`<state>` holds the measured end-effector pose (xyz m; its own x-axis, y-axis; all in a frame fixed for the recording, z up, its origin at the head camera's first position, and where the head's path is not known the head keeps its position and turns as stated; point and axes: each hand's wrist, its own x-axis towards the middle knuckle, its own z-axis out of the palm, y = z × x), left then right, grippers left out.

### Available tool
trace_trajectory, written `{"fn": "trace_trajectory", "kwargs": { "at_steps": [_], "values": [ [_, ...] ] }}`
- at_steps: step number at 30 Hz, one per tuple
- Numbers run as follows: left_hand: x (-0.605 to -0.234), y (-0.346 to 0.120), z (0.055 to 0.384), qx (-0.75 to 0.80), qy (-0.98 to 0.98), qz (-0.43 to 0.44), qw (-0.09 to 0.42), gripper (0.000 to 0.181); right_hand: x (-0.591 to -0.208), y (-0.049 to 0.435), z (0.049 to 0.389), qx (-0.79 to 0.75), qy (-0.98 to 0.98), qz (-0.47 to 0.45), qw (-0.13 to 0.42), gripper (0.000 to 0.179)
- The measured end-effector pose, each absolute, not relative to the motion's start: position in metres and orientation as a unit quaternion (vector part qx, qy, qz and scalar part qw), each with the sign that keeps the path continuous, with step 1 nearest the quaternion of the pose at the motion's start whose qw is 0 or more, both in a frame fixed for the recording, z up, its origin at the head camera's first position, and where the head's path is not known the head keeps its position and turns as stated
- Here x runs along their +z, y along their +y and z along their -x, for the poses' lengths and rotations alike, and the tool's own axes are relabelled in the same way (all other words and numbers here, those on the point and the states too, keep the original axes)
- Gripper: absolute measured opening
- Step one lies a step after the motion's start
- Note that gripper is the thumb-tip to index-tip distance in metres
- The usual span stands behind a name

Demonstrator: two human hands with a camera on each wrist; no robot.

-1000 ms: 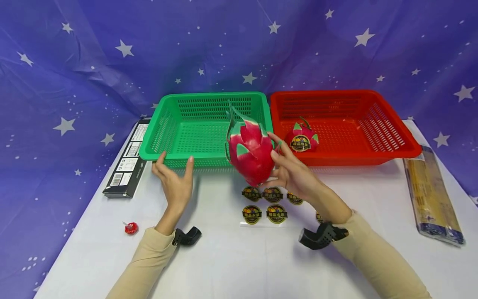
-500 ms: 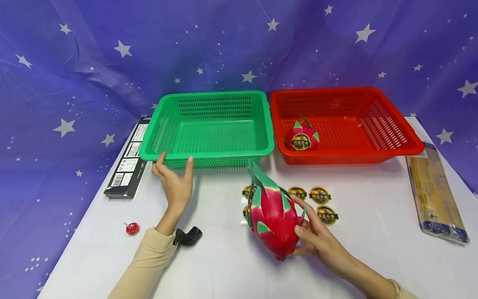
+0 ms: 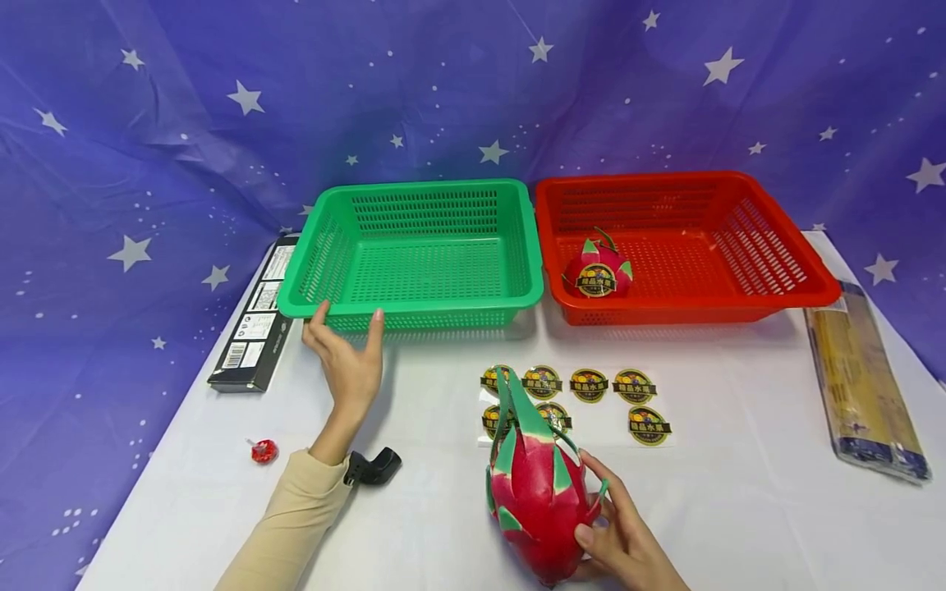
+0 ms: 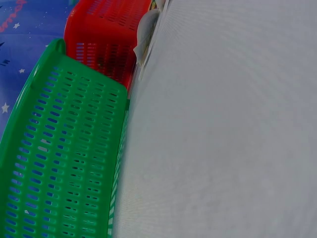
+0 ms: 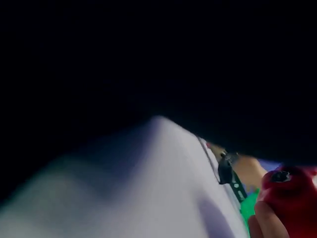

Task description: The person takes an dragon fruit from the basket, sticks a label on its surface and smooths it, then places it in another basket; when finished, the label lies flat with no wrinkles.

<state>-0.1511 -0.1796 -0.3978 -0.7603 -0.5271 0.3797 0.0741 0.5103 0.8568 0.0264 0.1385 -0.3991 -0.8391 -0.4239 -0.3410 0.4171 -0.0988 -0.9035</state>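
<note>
In the head view my right hand (image 3: 621, 538) grips a large dragon fruit (image 3: 543, 501) by its right side. The fruit is red with green scales, and its long green tips point up and away, partly over a sheet of round black-and-gold stickers (image 3: 589, 385). The right wrist view is mostly dark, with the red fruit and fingers (image 5: 267, 220) at its lower right corner. My left hand (image 3: 351, 369), thumb and forefinger spread, is at the front rim of the green basket (image 3: 414, 308). In the left wrist view the hand is out of sight.
Beside the green basket stands a red basket (image 3: 687, 312) with a smaller stickered dragon fruit (image 3: 600, 267) in it. A black box (image 3: 254, 328) lies at left, near a small red-wrapped item (image 3: 264, 451). At right lies a flat plastic-wrapped package (image 3: 865, 382).
My right hand has brought the dragon fruit from in front of the green basket down toward me, uncovering most of the sticker sheet. The left hand has stayed at the basket rim.
</note>
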Motion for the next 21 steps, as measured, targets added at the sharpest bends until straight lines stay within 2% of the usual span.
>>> {"fn": "trace_trajectory", "kwargs": {
  "at_steps": [8, 11, 17, 21],
  "values": [
    [-0.399, -0.179, 0.151, -0.473, -0.811, -0.143, 0.312, 0.08, -0.412, 0.126, -0.037, -0.751, 0.586, -0.099, 0.29, 0.072],
    [-0.399, -0.18, 0.151, -0.473, -0.81, -0.14, 0.317, 0.08, -0.414, 0.125, -0.04, -0.752, 0.585, -0.104, 0.286, 0.068],
    [-0.399, -0.181, 0.151, -0.474, -0.809, -0.137, 0.32, 0.08, -0.416, 0.122, -0.045, -0.741, 0.614, -0.105, 0.251, 0.05],
    [-0.399, -0.181, 0.151, -0.476, -0.809, -0.139, 0.316, 0.08, -0.415, 0.121, -0.045, -0.745, 0.61, -0.096, 0.253, 0.052]
  ]
}}
